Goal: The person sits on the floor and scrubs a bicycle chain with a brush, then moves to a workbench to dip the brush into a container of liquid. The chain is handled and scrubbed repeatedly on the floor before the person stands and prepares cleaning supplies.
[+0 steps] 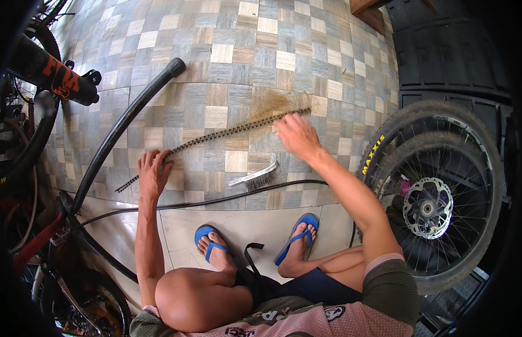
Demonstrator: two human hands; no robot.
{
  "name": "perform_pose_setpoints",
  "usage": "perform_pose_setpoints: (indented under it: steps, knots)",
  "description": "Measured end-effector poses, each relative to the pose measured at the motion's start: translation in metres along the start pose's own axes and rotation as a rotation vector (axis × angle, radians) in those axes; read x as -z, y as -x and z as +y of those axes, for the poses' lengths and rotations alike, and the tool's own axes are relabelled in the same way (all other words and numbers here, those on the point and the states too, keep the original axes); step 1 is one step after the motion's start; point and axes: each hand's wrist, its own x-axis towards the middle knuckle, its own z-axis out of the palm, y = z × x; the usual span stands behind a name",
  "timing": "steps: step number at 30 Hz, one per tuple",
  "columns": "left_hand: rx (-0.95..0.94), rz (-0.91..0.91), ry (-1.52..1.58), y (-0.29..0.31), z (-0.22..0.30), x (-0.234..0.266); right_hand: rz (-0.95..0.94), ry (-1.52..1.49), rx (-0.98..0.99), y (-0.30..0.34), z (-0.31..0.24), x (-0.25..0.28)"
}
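Checkered tiled floor (221,53), bicycle chain (221,135) stretched diagonally, partly covered by left hand (154,171) and right hand (299,136), whether gripped cannot be told, wire brush (257,180) laid nearby

Lettering (374,154) on tire (396,121), black tube (56,76), pink shirt (294,326)

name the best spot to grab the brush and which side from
The brush is probably best taken by the bare left end of its pale handle, coming from above on the left: the dark bristles sit farther right, pointing toward the picture's lower edge.
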Motion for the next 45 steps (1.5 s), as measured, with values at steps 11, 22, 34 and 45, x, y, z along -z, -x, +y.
perform_pose_setpoints:
  steps: [11,22,34,45]
  knots:
    - [-0.13,0.004,-0.103,-0.007,-0.006,-0.01,0.16,0.282,0.086,-0.006,0.059,0.018]
    - [-0.185,-0.045,-0.178,-0.014,0.001,-0.003,0.149,0.285,0.12,-0.017,0.105,0.063]
    - [-0.109,-0.059,-0.158,0.004,-0.019,-0.009,0.027,0.281,0.088,0.028,0.141,0.059]
    - [-0.266,-0.063,0.141,0.003,0.069,-0.022,-0.038,0.226,0.117,0.053,0.062,0.027]
